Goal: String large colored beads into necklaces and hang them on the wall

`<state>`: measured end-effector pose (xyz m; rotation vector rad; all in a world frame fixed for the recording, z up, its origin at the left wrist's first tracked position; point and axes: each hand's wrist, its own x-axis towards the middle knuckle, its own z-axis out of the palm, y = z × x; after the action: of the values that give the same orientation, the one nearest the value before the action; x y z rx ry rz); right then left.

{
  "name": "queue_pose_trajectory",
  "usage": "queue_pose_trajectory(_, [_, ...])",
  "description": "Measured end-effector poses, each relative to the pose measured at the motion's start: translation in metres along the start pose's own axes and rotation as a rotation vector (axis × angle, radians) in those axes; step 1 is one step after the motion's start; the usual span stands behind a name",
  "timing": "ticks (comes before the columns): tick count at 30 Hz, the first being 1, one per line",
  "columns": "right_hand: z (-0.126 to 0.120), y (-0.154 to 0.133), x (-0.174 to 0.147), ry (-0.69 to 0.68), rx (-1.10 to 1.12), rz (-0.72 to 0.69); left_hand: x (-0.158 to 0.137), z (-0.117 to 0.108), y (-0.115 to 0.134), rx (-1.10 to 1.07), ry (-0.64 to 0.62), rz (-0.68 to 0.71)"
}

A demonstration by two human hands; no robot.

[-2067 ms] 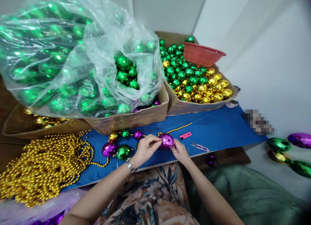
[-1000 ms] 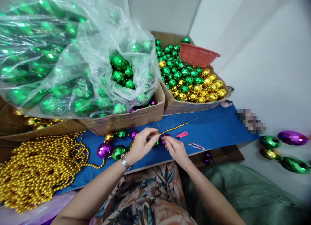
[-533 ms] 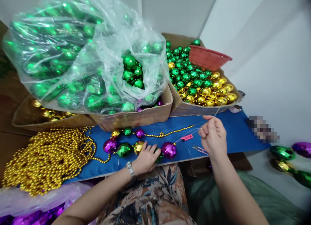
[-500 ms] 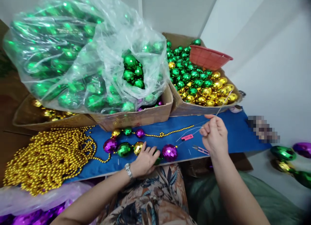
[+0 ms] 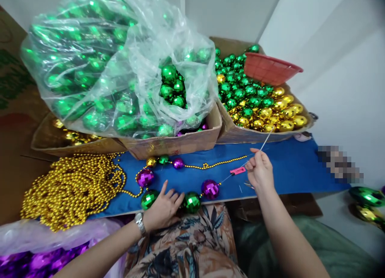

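Observation:
My left hand (image 5: 165,204) lies with its fingers stretched out over the row of large faceted balls, covering part of it. Beside it are a green ball (image 5: 148,199) on one side and another green ball (image 5: 191,202) on the other. A purple ball (image 5: 209,189) forms the right end of the row, with a thin thread (image 5: 226,178) running from it toward my right hand (image 5: 260,170). That hand is closed on the thread, and a pale end sticks up above the fist. A pink tag (image 5: 238,171) lies beside it. Thread snips (image 5: 249,185) are mostly hidden under the hand.
Behind are cardboard boxes (image 5: 171,145) of balls, a plastic bag (image 5: 99,89) of green balls and a red basket (image 5: 272,69). Gold bead strands (image 5: 72,190) are heaped at left. Smaller balls and a gold bead chain (image 5: 221,162) lie on the blue cloth (image 5: 288,170).
The view has shifted slightly. My left hand has pulled the large balls nearer the table's front edge. My right hand, still holding the thread, has come lower and now covers most of the snips.

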<state>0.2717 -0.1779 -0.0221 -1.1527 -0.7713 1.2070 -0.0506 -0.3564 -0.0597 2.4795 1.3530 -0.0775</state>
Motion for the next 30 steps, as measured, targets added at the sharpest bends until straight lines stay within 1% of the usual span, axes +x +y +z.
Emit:
queue_pose_trajectory(3, [0.0,0.002,0.005,0.022,-0.035,-0.067,-0.004,-0.002,-0.001,0.056,-0.088,-0.012])
queue_pose_trajectory(6, [-0.012,0.009,0.015,0.062,-0.057,-0.072,-0.008,-0.011,-0.012,0.113,-0.084,0.002])
queue_pose_trajectory(9, [-0.028,0.021,0.021,0.119,-0.092,-0.061,-0.017,-0.014,-0.026,0.104,-0.079,0.035])
queue_pose_trajectory(11, [-0.035,0.028,0.02,0.109,-0.219,-0.126,-0.025,-0.009,-0.033,0.107,-0.058,0.04])
queue_pose_trajectory(13, [-0.036,0.034,0.014,0.026,-0.408,-0.21,-0.033,0.001,-0.038,0.135,-0.014,0.025])
queue_pose_trajectory(15, [-0.03,0.041,0.004,-0.152,-0.609,-0.265,-0.039,0.011,-0.042,0.162,0.012,0.003])
queue_pose_trajectory(19, [0.0,0.061,-0.013,-0.563,-0.872,-0.316,-0.043,0.023,-0.045,0.209,0.025,-0.032])
queue_pose_trajectory(21, [0.016,0.076,-0.015,-0.677,-0.948,-0.342,-0.044,0.024,-0.047,0.229,0.03,-0.036])
queue_pose_trajectory(23, [0.029,0.09,-0.014,-0.745,-1.027,-0.358,-0.045,0.024,-0.048,0.241,0.036,-0.042])
queue_pose_trajectory(26, [0.04,0.106,-0.009,-0.791,-1.128,-0.375,-0.048,0.023,-0.048,0.267,0.048,-0.068])
queue_pose_trajectory(28, [0.038,0.108,-0.004,-0.774,-1.176,-0.394,-0.049,0.021,-0.047,0.289,0.04,-0.077])
queue_pose_trajectory(30, [0.03,0.101,0.005,-0.7,-1.212,-0.414,-0.049,0.019,-0.046,0.292,0.031,-0.083])
